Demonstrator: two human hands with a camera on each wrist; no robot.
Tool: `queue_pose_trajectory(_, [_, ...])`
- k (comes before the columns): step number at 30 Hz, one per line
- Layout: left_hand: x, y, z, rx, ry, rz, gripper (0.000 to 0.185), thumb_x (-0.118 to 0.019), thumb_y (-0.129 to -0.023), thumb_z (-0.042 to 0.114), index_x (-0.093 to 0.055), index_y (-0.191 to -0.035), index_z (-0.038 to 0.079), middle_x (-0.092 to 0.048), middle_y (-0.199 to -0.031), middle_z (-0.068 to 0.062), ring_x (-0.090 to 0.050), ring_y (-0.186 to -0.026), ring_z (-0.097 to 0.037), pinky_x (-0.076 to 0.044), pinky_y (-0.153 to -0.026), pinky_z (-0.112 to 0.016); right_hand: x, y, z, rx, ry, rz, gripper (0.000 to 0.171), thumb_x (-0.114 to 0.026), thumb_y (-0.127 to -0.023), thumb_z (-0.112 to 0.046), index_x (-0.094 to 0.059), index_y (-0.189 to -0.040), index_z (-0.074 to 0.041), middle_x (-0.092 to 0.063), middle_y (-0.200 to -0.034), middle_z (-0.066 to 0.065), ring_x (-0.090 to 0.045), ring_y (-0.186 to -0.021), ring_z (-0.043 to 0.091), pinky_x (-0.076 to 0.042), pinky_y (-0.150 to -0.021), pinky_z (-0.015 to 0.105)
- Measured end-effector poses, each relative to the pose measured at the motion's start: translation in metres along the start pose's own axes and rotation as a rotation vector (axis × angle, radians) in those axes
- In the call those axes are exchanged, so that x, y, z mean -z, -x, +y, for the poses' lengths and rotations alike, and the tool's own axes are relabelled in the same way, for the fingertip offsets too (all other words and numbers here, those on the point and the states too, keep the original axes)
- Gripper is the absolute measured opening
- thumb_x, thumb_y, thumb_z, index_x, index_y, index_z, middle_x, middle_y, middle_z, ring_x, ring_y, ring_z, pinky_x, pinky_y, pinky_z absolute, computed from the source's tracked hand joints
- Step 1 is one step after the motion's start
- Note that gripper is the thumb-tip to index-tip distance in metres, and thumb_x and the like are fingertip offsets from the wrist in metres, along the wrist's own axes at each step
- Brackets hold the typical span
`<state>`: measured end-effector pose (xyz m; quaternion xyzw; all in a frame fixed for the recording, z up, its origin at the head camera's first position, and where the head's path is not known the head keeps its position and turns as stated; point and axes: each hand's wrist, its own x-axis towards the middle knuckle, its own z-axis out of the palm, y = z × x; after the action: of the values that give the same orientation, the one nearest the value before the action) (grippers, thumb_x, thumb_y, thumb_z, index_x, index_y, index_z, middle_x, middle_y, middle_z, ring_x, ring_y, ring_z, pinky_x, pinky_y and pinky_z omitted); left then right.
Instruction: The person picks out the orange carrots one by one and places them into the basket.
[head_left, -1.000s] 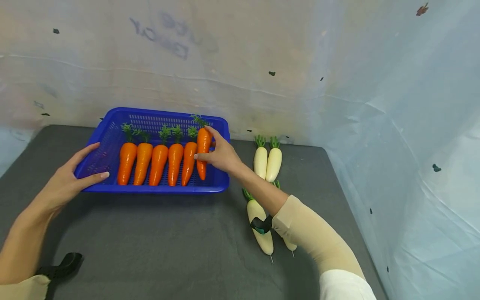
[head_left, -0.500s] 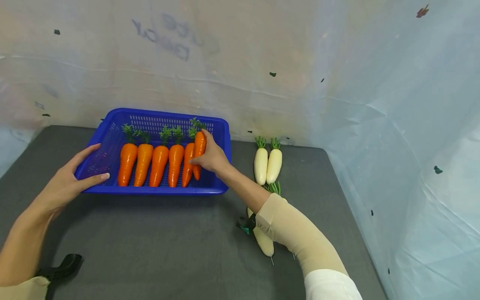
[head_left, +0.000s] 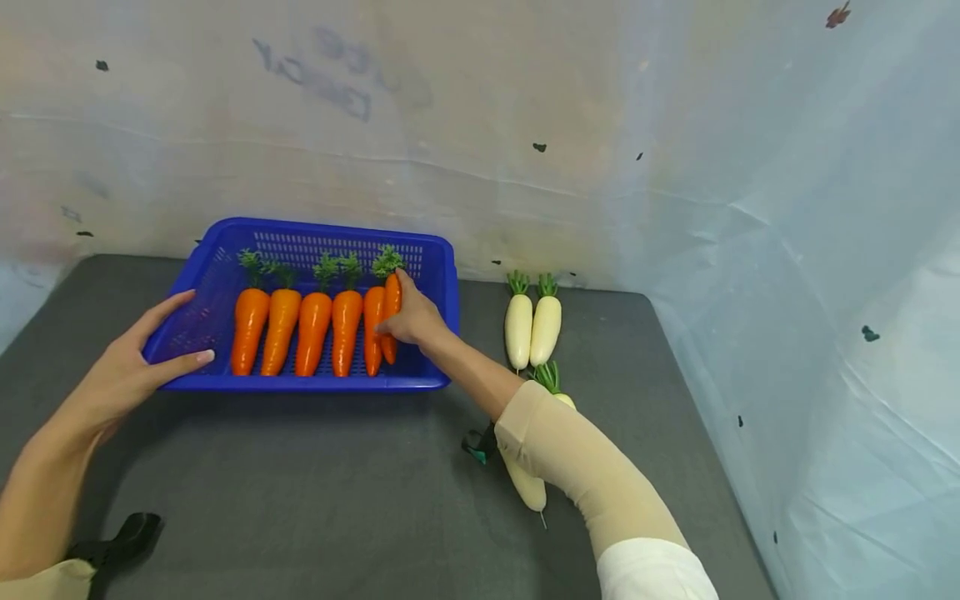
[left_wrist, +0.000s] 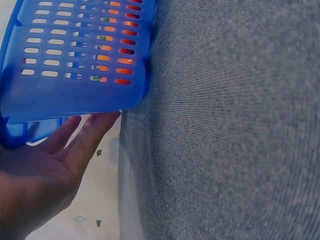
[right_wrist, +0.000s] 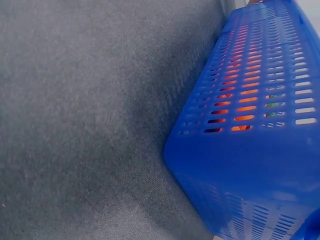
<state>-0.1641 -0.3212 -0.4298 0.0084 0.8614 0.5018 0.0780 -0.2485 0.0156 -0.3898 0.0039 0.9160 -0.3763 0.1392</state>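
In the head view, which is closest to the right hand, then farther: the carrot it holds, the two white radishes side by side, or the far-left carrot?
1. The carrot it holds, in the right hand, at the basket's right end.
2. The two white radishes, on the table to its right.
3. The far-left carrot, near the left hand.

The head view looks down from above. Both wrist views sit low and close, each facing a side wall of the shared blue basket [head_left: 431,275] [left_wrist: 80,95] [right_wrist: 260,150].

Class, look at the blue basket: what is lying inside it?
The blue basket holds six carrots side by side. The right hand grips the sixth and covers part of it.
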Motion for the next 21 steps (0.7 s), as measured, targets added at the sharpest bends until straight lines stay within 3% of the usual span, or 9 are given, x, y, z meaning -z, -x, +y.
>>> queue_pose_trajectory(8, [0.0012,0.0036,-0.0022,0.016,-0.007,0.023,0.087,-0.063,-0.098,0.034,0.000,-0.156,0.049,0.015,-0.162,-0.024,0.001,-0.138,-0.065,-0.005,-0.100,-0.084,-0.0028,-0.0027,-0.0053,-0.024,0.027,-0.010,0.099,-0.077,-0.084,-0.006,-0.019,-0.160,-0.029,-0.039,-0.157,0.002,-0.043,-0.139,0.023,-0.047,-0.103,0.034])
queue_pose_trajectory(12, [0.0005,0.0060,-0.0034,0.020,-0.014,0.016,0.087,-0.062,-0.098,0.034,0.002,-0.156,0.048,0.015,-0.161,-0.027,0.000,-0.137,-0.066,-0.006,-0.099,-0.084,-0.0024,-0.0011,-0.0047,-0.036,-0.013,-0.015,0.098,-0.074,-0.083,0.000,-0.022,-0.159,-0.032,-0.036,-0.158,0.000,-0.042,-0.140,0.020,-0.050,-0.098,0.034])
queue_pose_trajectory(17, [0.0004,0.0044,-0.0019,0.009,-0.014,0.000,0.087,-0.062,-0.098,0.034,0.002,-0.156,0.048,0.014,-0.162,-0.026,-0.001,-0.137,-0.066,-0.007,-0.099,-0.084,0.0004,0.0028,-0.0025,-0.011,-0.084,0.020,0.098,-0.077,-0.082,0.000,-0.025,-0.159,-0.032,-0.033,-0.160,0.002,-0.032,-0.146,0.020,-0.041,-0.110,0.037])
queue_pose_trajectory(21, [0.0012,0.0017,0.0002,-0.002,-0.012,-0.003,0.086,-0.063,-0.098,0.033,0.000,-0.156,0.048,0.013,-0.162,-0.025,-0.004,-0.137,-0.065,-0.008,-0.099,-0.084,0.0041,0.0066,-0.0026,0.009,-0.114,0.047,0.096,-0.079,-0.084,-0.005,-0.025,-0.159,-0.029,-0.032,-0.160,0.001,-0.032,-0.146,0.021,-0.042,-0.110,0.040])
